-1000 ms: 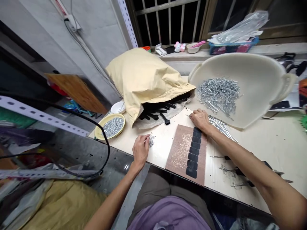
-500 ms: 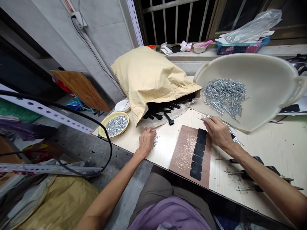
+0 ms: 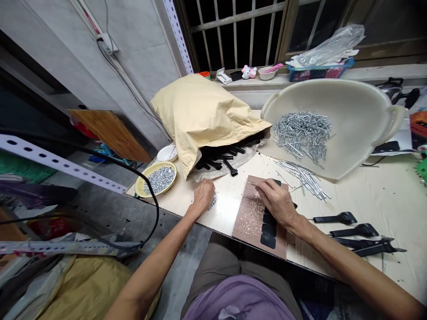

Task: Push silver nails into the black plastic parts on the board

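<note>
My left hand (image 3: 203,194) rests with curled fingers on a small heap of tiny silvery nuts (image 3: 212,201) near the table's front edge. My right hand (image 3: 276,201) lies over a brown board (image 3: 249,214) with a row of black pieces (image 3: 268,230), fingers pinched on a thin metal pin whose tip pokes out to the left. A loose bundle of long pins (image 3: 304,175) lies just beyond the board. A tilted cream basin (image 3: 356,115) behind holds a bigger pile of pins (image 3: 302,134).
A tan paper sack (image 3: 203,115) lies at the back left with black plastic parts (image 3: 222,161) spilling out. A yellow dish of nuts (image 3: 155,178) and a white bowl (image 3: 167,153) sit at the table's left corner. Black handled pieces (image 3: 356,231) lie right of my arm.
My right hand has come back from the loose pins to the brown board, now pinching a pin. My left hand stays on the heap of nuts.
</note>
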The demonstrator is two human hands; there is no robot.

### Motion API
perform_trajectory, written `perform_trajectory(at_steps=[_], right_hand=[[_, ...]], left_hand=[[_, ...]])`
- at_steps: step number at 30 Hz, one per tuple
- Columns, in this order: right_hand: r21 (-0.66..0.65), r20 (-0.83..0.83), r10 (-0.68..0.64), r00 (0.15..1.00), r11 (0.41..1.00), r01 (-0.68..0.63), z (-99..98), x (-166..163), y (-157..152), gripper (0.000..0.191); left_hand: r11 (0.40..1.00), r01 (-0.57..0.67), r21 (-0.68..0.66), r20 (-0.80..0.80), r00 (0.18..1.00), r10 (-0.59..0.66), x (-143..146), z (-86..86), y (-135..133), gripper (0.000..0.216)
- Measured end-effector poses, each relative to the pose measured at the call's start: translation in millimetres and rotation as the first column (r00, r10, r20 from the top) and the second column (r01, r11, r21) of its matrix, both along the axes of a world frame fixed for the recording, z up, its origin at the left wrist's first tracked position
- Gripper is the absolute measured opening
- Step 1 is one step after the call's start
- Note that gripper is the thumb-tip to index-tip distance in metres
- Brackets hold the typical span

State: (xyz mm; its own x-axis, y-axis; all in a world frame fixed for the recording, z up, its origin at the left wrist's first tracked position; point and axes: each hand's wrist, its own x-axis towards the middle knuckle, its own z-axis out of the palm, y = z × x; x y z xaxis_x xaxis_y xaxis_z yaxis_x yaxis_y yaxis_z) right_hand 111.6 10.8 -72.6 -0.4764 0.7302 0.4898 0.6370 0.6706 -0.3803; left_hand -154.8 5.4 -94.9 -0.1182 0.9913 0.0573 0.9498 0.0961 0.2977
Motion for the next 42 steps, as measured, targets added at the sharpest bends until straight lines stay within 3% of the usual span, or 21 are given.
perform_trajectory(at_steps=[3, 5, 6, 9, 13, 15, 17, 21, 30, 42], right_hand=[[-0.064, -0.096, 0.023, 0.995, 0.998, -0.029, -0.9, -3, -6, 0.027], [-0.120, -0.158, 0.037, 0.987, 0.991, -0.056, 0.0, -7, -11, 0.027], [-0.147, -0.182, 0.045, 0.982, 0.986, -0.073, 0.8, -10, -13, 0.027], [-0.205, -0.222, 0.070, 0.973, 0.972, -0.117, 1.8, -21, -18, 0.027], [-0.231, -0.226, 0.069, 0.972, 0.965, -0.122, -1.4, -32, -19, 0.027], [-0.226, -0.212, 0.050, 0.976, 0.969, -0.099, -2.9, -32, -20, 0.026], [-0.215, -0.189, 0.016, 0.982, 0.975, -0.057, -3.2, -30, -20, 0.026], [-0.198, -0.144, -0.013, 0.990, 0.980, -0.016, -0.7, -24, -19, 0.027], [-0.218, -0.020, -0.027, 0.999, 0.976, 0.022, 3.7, -18, -21, 0.027], [-0.230, 0.028, -0.087, 0.996, 0.969, 0.091, 1.2, -17, -29, 0.022]], left_hand=[[0.998, 0.010, 0.059, 0.064, 0.998, -0.014, 1, 2.4, -1, 0.012], [0.993, -0.046, 0.112, 0.270, 0.963, 0.014, 6, 5.0, -4, 0.014], [0.990, -0.087, 0.107, 0.425, 0.905, 0.034, 10, 6.5, -5, 0.016], [0.992, -0.127, -0.025, 0.822, 0.561, 0.093, 27, 12.0, -11, 0.024], [0.983, -0.053, -0.175, 0.975, 0.131, 0.181, 52, 19.8, -15, 0.025], [0.972, -0.009, -0.234, 0.972, -0.009, 0.234, 59, 23.4, -16, 0.026], [0.963, 0.041, -0.265, 0.959, -0.091, 0.268, 61, 26.6, -16, 0.028], [0.959, 0.109, -0.261, 0.950, -0.149, 0.275, 62, 30.4, -17, 0.031], [0.952, 0.106, -0.286, 0.935, -0.189, 0.301, 67, 25.2, -20, 0.027], [0.967, 0.095, -0.236, 0.962, -0.116, 0.247, 71, 17.4, -21, 0.030]])
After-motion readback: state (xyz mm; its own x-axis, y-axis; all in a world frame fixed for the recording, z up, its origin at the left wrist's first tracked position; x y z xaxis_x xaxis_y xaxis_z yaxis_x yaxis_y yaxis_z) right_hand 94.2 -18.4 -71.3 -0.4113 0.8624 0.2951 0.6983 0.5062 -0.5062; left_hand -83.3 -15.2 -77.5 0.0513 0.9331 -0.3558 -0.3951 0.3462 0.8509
